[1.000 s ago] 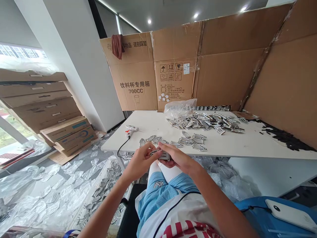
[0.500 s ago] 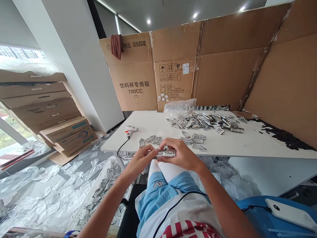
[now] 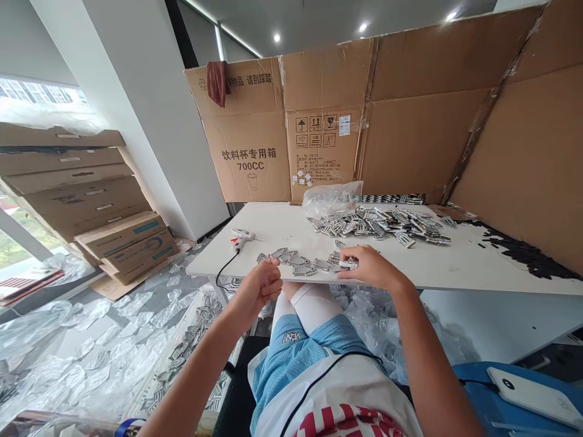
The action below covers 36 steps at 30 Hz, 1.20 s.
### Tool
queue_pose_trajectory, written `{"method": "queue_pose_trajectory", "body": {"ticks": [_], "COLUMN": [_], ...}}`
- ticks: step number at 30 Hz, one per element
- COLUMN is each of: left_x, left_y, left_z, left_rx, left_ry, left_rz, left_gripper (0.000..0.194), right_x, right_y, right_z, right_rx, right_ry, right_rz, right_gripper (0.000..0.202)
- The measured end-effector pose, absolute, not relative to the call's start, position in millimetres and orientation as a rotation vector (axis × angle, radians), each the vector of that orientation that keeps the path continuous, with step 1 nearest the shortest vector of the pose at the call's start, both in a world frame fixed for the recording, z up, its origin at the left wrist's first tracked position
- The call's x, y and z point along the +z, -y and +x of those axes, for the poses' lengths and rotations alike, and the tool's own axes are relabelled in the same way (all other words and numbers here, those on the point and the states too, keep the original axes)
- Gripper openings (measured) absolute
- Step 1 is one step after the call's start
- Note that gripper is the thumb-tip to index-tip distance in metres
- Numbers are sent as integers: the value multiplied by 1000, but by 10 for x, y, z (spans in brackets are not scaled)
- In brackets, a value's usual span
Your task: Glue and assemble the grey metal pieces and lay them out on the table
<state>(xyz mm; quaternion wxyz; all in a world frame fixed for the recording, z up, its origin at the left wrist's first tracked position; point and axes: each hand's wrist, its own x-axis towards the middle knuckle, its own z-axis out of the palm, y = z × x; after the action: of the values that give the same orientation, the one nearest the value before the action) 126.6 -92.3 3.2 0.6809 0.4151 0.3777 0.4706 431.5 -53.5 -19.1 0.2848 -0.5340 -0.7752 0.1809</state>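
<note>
My left hand [image 3: 260, 285] is closed by the front edge of the white table [image 3: 273, 224], fingers curled in; whatever it may hold is hidden. To the right, my right hand [image 3: 371, 267] is low over the table, its thumb and fingers pinching a small flat grey-and-white piece [image 3: 350, 264]. Between the hands lie several similar outlined flat pieces [image 3: 300, 270] near the table edge. A white glue gun [image 3: 241, 238] with a red trigger rests on the left, its black cord hanging over the edge.
A heap of similar pieces [image 3: 382, 224] lies at the back, beside a clear plastic bag [image 3: 332, 197]. Black scraps [image 3: 523, 249] lie at the right. Cardboard walls [image 3: 410, 133] enclose the table's back and right. A phone [image 3: 532, 391] rests on a blue surface. Plastic wrappers [image 3: 91, 358] litter the floor.
My hands were together around a piece and have parted. The right one moved right to the pieces on the table; the left drew slightly left and curled. Another piece now lies between them.
</note>
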Motion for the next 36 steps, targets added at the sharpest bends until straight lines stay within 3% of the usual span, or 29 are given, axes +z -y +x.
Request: {"method": "queue_pose_trajectory", "body": {"ticks": [9, 14, 17, 26, 36], "left_x": [29, -9, -51, -93, -13], "left_y": [902, 890, 879, 902, 982], "left_z": [1251, 1236, 1225, 1229, 1286], "left_rx": [1139, 1112, 1096, 1060, 1118], "left_ry": [-756, -806, -797, -791, -950], "left_rz": [651, 711, 767, 943, 1266], "left_gripper": [27, 33, 35, 28, 34], "right_x": [-506, -501, -406, -166, -192], "right_y": [302, 314, 400, 654, 810], "right_z": [4554, 4499, 4412, 3759, 3332], "right_rx": [493, 483, 530, 1393, 1807], "right_ry": [2107, 2081, 2075, 1719, 1326], "right_rz": [-1712, -1646, -1439, -830, -685], "right_gripper": [15, 35, 36, 43, 55]}}
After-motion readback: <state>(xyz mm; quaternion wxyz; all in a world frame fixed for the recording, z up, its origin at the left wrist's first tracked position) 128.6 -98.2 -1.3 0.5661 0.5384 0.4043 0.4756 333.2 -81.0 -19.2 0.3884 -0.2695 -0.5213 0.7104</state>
